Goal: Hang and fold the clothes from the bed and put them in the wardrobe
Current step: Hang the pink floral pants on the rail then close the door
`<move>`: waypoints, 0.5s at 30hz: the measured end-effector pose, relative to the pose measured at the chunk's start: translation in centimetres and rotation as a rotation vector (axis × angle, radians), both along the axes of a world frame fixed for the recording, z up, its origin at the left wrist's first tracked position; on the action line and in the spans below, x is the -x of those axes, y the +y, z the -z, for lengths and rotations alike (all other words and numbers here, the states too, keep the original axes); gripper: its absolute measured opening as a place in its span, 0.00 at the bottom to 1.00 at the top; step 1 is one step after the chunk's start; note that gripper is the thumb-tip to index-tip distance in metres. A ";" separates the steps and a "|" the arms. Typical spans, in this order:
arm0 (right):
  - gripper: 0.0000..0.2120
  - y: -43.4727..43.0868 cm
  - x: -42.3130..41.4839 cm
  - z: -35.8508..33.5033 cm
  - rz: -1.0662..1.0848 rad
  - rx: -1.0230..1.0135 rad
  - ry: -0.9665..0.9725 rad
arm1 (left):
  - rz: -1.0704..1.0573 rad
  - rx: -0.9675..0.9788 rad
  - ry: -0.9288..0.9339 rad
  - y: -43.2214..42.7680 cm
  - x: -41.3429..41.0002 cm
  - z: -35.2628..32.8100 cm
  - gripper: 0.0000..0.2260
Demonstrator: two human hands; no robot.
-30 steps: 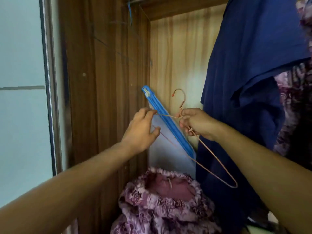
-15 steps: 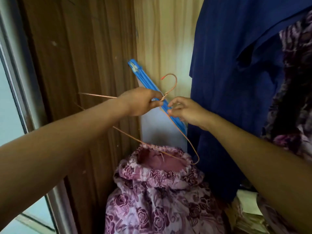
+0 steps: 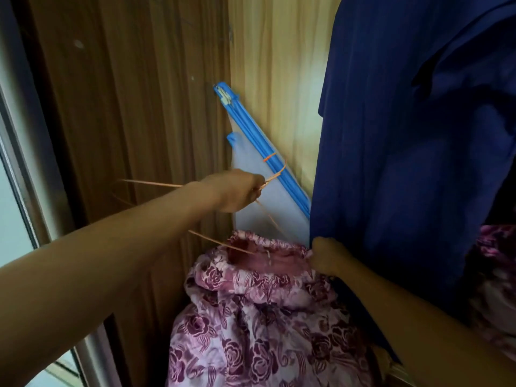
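Note:
My left hand (image 3: 234, 192) is closed around the neck of a thin copper wire hanger (image 3: 269, 216), whose hook curls up just right of my fingers. One hanger arm runs down towards the waistband of a purple floral garment (image 3: 251, 317) heaped on the wardrobe floor. At the right end of that gathered waistband, my right hand (image 3: 326, 256) pinches the fabric. A dark blue garment (image 3: 405, 135) hangs directly to the right, touching my right hand.
A blue and white folded frame (image 3: 268, 177) leans in the back corner of the wardrobe. The dark wooden wardrobe side (image 3: 134, 107) stands on the left, with a metal window frame (image 3: 19, 152) beyond it. More floral cloth (image 3: 497, 275) hangs at the far right.
My right hand let go of the hanger and dropped down to grip the floral waistband. My left hand kept the hanger, and the view tilted downward.

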State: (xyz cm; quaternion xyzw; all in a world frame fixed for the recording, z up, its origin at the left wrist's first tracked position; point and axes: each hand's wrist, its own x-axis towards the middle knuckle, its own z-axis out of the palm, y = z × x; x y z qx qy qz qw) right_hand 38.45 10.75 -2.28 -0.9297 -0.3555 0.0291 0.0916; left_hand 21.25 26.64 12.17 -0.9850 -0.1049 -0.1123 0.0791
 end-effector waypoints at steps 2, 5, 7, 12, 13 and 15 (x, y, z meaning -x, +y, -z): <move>0.12 0.4 -0.7 -1.1 0.062 -0.185 -0.019 | 0.013 0.045 0.000 0.8 -0.1 0.7 0.07; 0.09 1.2 -0.8 -4.0 0.001 -0.578 0.049 | 0.078 0.186 -0.143 1.4 -0.6 1.5 0.06; 0.07 1.8 0.2 -6.2 -0.091 -0.812 0.088 | 0.137 0.308 -0.274 1.3 -1.3 2.2 0.05; 0.10 1.4 1.2 -9.4 -0.295 -0.875 0.092 | 0.251 0.476 -0.533 1.1 -1.6 4.1 0.07; 0.08 0.8 1.1 -9.5 -0.316 -0.824 0.160 | 0.262 0.505 -0.565 1.1 -1.5 4.5 0.08; 0.10 -0.2 0.7 -8.7 -0.354 -0.678 0.257 | 0.257 0.545 -0.609 1.3 -1.2 5.2 0.08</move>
